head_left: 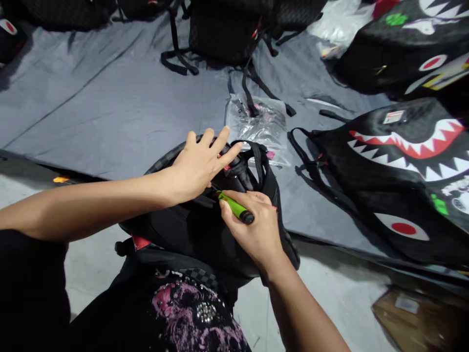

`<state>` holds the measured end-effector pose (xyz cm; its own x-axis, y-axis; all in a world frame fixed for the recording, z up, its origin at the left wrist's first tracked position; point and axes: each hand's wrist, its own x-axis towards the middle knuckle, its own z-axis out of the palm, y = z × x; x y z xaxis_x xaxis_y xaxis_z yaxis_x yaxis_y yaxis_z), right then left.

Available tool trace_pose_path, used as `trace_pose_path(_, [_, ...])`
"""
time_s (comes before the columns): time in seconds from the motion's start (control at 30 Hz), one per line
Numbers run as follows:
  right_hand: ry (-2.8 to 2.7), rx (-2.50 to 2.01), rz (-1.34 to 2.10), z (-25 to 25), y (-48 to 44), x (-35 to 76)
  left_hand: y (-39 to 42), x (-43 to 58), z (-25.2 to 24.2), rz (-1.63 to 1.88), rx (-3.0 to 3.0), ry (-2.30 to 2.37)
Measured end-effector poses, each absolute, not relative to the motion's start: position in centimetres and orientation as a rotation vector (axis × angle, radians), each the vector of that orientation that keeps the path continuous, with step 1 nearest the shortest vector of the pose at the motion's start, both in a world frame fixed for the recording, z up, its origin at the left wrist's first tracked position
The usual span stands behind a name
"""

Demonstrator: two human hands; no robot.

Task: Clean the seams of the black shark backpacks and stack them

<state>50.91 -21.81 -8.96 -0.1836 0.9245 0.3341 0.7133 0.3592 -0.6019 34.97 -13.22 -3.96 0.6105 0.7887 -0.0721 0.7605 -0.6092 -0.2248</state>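
Over soft black backpack [198, 227] | right hand [260, 227] | gripping cylindrical green marker [235, 206]

A wide surface [110, 102] spans the view, draped in slightly shiny grey cloth [157, 107] with soft creases and ripples; a thin dark line [69, 98] crosses the cloth diagonally on the left; below the surface's near edge lies a pale, smooth floor [326, 293], marked by a few small dark specks and a band of shadow along that edge; a brown cardboard box [394, 318] with a pale label [406, 303] sits at lower right, in dimmer light; the cloth's middle is brighter.
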Motion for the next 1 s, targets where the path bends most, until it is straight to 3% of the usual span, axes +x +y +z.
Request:
trace_pose_path(0.2, [-2.003, -1.136, 0.528, -9.4, -23.5, 47.6, -18.8, 29.7, -2.5, 0.507, -2.526, -1.602])
trace_pose_path(0.43, [-2.112, -1.062, 0.479, -11.7, -22.2, 44.5, -19.6, 25.0, -5.6, 0.403, -2.339, -2.061])
trace_pose_path(0.63, [-2.104, -1.18, 0.435, -12.8, -21.1, 43.7, -16.7, 25.0, -6.5, 0.5, -2.415, -1.946])
trace_pose_path(1.0, [-2.086, -1.209, 0.427, -12.2, -21.4, 43.1, -16.1, 22.3, -7.3, 0.327, -2.659, -1.766])
